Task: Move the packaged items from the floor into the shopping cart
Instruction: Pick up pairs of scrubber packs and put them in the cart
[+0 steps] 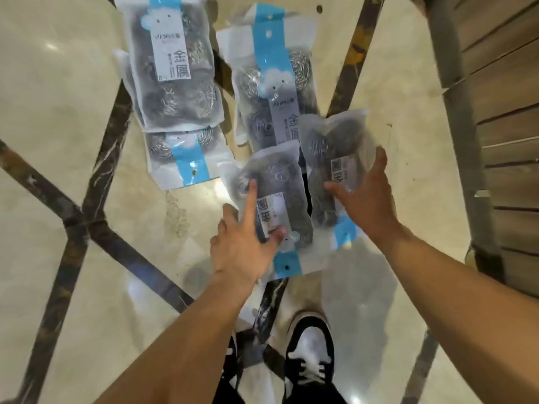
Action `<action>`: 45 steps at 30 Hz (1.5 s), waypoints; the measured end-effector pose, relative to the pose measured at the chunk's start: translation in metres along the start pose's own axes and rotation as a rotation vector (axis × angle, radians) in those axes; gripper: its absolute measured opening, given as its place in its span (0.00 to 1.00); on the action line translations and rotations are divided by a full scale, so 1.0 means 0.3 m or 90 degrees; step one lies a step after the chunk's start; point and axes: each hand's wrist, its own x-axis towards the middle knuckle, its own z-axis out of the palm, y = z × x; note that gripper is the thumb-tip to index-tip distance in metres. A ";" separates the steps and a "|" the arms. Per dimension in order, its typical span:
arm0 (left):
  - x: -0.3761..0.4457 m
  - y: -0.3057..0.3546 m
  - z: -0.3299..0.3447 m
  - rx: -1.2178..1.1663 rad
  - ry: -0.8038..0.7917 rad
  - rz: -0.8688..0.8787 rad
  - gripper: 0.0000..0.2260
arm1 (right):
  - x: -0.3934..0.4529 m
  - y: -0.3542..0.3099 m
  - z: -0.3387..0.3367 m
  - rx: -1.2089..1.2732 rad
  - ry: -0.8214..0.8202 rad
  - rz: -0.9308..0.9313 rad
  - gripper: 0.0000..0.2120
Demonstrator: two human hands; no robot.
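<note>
Both hands are down on the packs. The left hand (248, 243) lies spread on the near pack (271, 196), index finger straight, thumb pressing its label. The right hand (366, 196) cups the second pack (329, 147), fingers round its edge. Best to pinch each bag firmly, since the film looks slippery. Every bag holds steel scourers. More packs (172, 68) wait on the floor (58, 112); no cart in view.
</note>
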 end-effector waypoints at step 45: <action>-1.739 0.328 -2.343 -0.609 0.456 0.231 0.46 | -1.466 -1.694 -1.839 0.379 0.088 -0.292 0.23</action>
